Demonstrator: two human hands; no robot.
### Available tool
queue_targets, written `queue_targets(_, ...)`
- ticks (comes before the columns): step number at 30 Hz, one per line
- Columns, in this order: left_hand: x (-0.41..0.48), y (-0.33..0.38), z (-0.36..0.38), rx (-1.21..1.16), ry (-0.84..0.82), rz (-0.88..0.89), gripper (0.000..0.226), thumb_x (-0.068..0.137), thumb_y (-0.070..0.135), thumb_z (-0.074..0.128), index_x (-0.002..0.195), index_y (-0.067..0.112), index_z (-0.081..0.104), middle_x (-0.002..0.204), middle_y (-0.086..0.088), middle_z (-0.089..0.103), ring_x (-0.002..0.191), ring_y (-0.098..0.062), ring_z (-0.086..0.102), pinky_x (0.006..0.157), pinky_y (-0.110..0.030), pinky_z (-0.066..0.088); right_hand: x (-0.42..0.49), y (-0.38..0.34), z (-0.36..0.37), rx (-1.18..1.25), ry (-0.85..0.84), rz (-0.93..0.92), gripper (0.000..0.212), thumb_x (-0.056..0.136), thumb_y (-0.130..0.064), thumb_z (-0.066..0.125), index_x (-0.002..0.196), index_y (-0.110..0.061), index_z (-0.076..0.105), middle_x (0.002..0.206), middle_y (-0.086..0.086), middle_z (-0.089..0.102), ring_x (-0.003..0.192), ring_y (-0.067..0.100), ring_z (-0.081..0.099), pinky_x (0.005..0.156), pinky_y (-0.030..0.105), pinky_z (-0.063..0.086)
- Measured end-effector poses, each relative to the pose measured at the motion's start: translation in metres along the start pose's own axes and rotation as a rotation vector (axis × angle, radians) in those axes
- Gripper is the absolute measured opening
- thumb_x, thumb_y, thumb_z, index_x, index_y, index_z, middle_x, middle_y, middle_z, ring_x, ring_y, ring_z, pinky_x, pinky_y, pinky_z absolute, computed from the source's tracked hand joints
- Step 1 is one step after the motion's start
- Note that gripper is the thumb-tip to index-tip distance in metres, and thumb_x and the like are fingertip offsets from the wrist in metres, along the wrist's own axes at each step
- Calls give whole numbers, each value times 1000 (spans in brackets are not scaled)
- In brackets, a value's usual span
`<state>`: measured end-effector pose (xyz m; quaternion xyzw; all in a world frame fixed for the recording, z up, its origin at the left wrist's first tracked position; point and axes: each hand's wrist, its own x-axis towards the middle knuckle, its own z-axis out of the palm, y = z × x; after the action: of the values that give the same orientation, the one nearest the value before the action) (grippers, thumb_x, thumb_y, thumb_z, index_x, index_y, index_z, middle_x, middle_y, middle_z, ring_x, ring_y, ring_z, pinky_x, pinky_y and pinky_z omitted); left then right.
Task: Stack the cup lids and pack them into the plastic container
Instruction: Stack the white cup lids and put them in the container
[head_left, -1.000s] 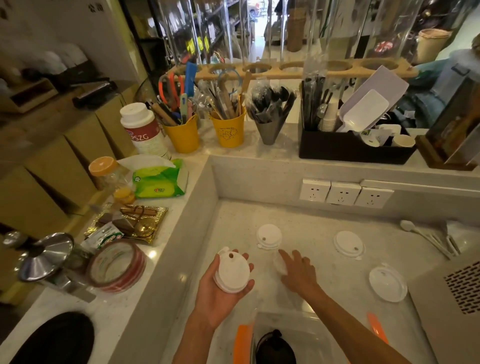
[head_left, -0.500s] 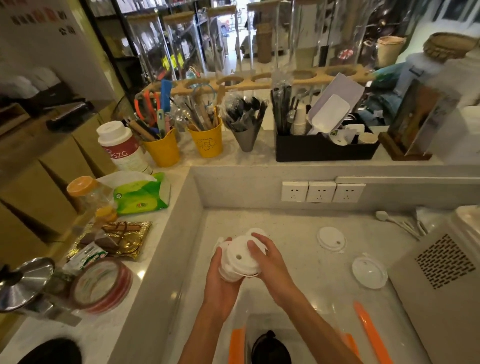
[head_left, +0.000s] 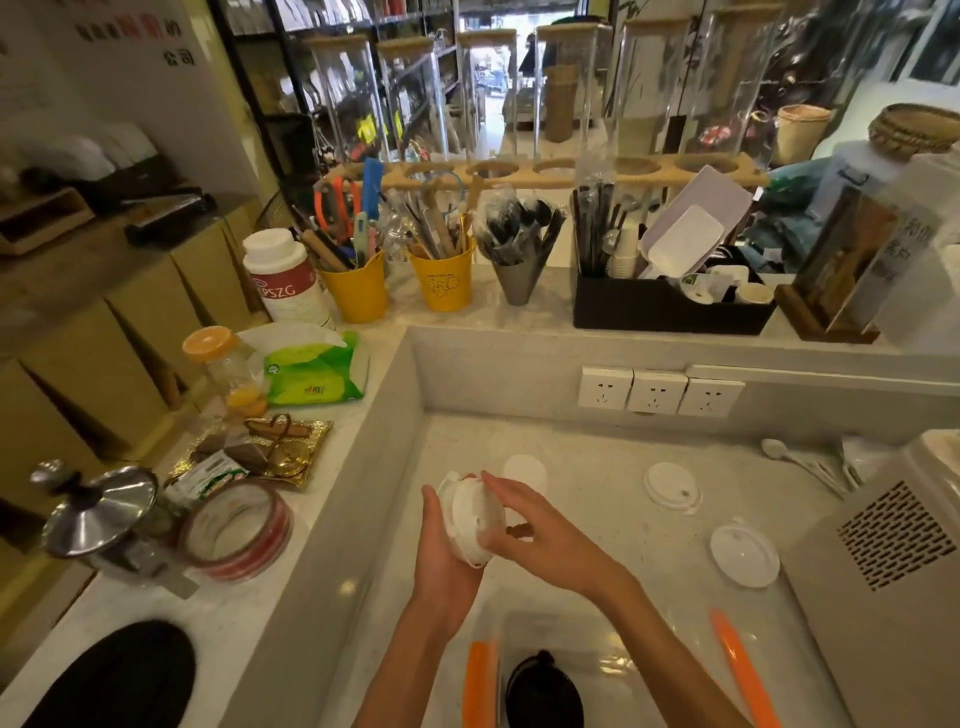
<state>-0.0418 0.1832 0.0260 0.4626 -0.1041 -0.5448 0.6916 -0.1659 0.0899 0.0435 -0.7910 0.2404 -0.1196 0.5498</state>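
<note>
A stack of white lids (head_left: 470, 519) is held tilted on its edge over the near left part of the worktop, gripped by the left hand (head_left: 447, 556) and pinched by the right hand (head_left: 535, 530). Three loose white lids lie flat and apart: a lid (head_left: 524, 467) just behind the stack, a second lid (head_left: 671, 486) mid-worktop, and a third lid (head_left: 744, 555) toward the right edge. The clear plastic container (head_left: 566, 631), with orange clips, stands at the near edge.

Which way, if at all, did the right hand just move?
Yes. The right hand left the counter, moving leftward from the wall sockets onto the lid stack in the left hand.
</note>
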Motion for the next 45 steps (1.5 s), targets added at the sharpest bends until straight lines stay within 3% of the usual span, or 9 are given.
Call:
queue_targets(3,-4,-1,3,29,5,21,75,93,71,32,142,20,56,139,-15,65,130,-32,60,108,-51,48,-4,-9,-7,-43,-84,20,87,80,-55,71,150,-54,20,145,-30,33,132,-8,37,94,7,47)
queue_targets(6,-7,-4,9,98,-1,77,68,94,67,32,140,24,59,131,-9,71,122,-26,67,92,-36,57,-4,-18,1,-73,81,139,68,70,-76,64,132,-53,48,120,-27,59,106,-2,63,92,26,58)
queue_targets(9,-11,-6,17,246,-1,146,64,93,67,32,141,33,57,131,-1,72,122,-18,66,93,-29,54,-3,-20,6,138,136,372,92,58,-98,47,107,-23,69,86,-1,79,77,13,77,80,36,64)
queue_targets(15,-15,-6,22,397,-61,170,73,86,80,31,145,41,48,137,6,67,127,-14,62,108,-37,47,-5,-32,6,88,55,552,105,41,-108,24,106,-31,56,62,3,76,55,18,75,52,25,58)
queue_targets(25,2,-9,13,119,-37,-19,70,91,72,23,129,33,67,130,-4,72,119,-22,68,96,-36,56,8,-40,-7,-359,-26,562,109,68,-94,36,142,-13,38,116,7,70,101,22,70,88,38,56)
queue_targets(33,28,-1,-20,-39,168,-92,64,99,61,37,131,13,64,131,-14,69,117,-31,66,87,-46,56,72,-10,-25,-442,-158,503,90,74,-93,20,114,-26,65,97,0,76,86,20,72,84,36,54)
queue_targets(36,31,5,-36,-141,225,-80,58,98,60,40,123,14,66,121,-13,68,112,-34,61,81,-43,52,117,35,-32,-717,30,405,57,94,-56,54,141,-24,48,139,5,58,125,27,56,94,38,46)
queue_targets(40,31,1,-47,-172,231,-78,59,93,63,47,121,16,68,119,-12,70,112,-35,62,80,-43,55,146,97,-32,-851,-261,459,74,99,-27,57,159,-33,15,169,4,6,154,33,6,121,48,25)
queue_targets(45,34,-9,-47,-150,251,-97,69,88,69,45,125,14,63,121,-14,67,114,-37,58,93,-53,50,125,132,-24,-868,-187,391,54,98,-7,50,144,-34,47,153,5,30,137,31,29,105,39,45)
